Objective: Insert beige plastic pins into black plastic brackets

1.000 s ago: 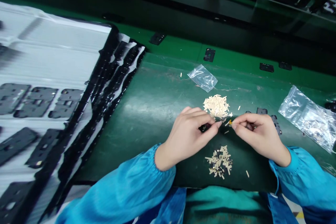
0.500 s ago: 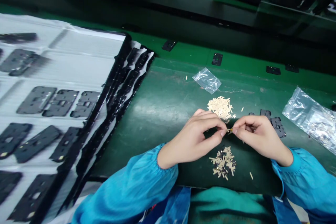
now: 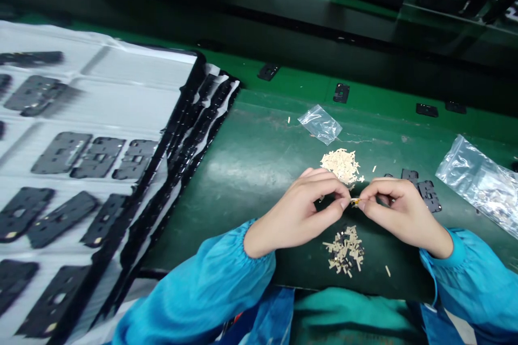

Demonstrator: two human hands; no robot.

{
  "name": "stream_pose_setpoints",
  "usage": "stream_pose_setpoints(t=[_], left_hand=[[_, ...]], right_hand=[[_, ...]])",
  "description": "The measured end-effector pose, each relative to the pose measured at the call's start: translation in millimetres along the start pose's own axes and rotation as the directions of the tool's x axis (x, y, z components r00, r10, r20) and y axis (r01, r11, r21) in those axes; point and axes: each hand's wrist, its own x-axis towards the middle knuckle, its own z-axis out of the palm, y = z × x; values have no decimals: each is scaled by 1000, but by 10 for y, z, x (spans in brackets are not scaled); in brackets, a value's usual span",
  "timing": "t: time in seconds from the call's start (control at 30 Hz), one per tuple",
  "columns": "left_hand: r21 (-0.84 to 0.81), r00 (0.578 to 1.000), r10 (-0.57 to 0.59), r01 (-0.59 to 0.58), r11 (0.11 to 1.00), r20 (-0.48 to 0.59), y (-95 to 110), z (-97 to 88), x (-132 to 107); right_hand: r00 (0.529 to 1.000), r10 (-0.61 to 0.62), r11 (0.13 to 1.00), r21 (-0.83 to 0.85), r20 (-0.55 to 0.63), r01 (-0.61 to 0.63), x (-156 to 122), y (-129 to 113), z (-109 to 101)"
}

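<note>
My left hand (image 3: 299,213) and my right hand (image 3: 404,214) meet over the green table, each pinched between thumb and forefinger. Between the fingertips is a tiny yellow-and-white strip (image 3: 355,201), partly covered by them; its exact kind is too small to make out. Just beyond the hands lies a heap of small cream-coloured pieces (image 3: 340,164). Nearer my body is a second heap, of cream strips mixed with dark bits (image 3: 346,252). Several flat black plastic parts (image 3: 429,197) lie beside my right wrist.
A small clear zip bag (image 3: 321,124) rests past the heaps, and a larger filled one (image 3: 481,180) at right. White-lined sheets (image 3: 133,86) with black plates (image 3: 97,157) cover the left. More plates (image 3: 341,93) lie on the green strip behind.
The black plates on the green strip at the back have shifted to the right. Both hands stay almost in place, with slightly more of the yellow-and-white strip showing.
</note>
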Motion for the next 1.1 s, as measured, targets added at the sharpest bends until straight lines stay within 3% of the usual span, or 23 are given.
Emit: stream_pose_setpoints(t=[0.17, 0.3, 0.47, 0.67, 0.83, 1.0, 1.1], left_hand=[[-11, 990, 5, -6, 1000, -144, -38, 84, 7], [98, 946, 58, -28, 995, -318, -36, 152, -5], [123, 971, 134, -111, 986, -197, -25, 202, -1], [-14, 981, 119, -122, 992, -154, -25, 189, 9], [59, 975, 167, -160, 985, -144, -28, 183, -3], [107, 982, 174, -166, 980, -69, -49, 163, 7], [259, 988, 128, -102, 960, -85, -108, 139, 12]], right_hand=[[996, -70, 997, 6, -61, 71, 11, -13, 34], [971, -182, 973, -171, -157, 155, 4, 1, 56], [942, -300, 929, -270, -147, 253, -5, 22, 98], [957, -271, 945, -221, -106, 243, -4, 29, 102], [961, -263, 949, -204, -90, 240, -4, 25, 101], [974, -207, 969, -155, -90, 192, -7, 29, 96], [985, -152, 983, -118, -82, 142, -3, 40, 81]])
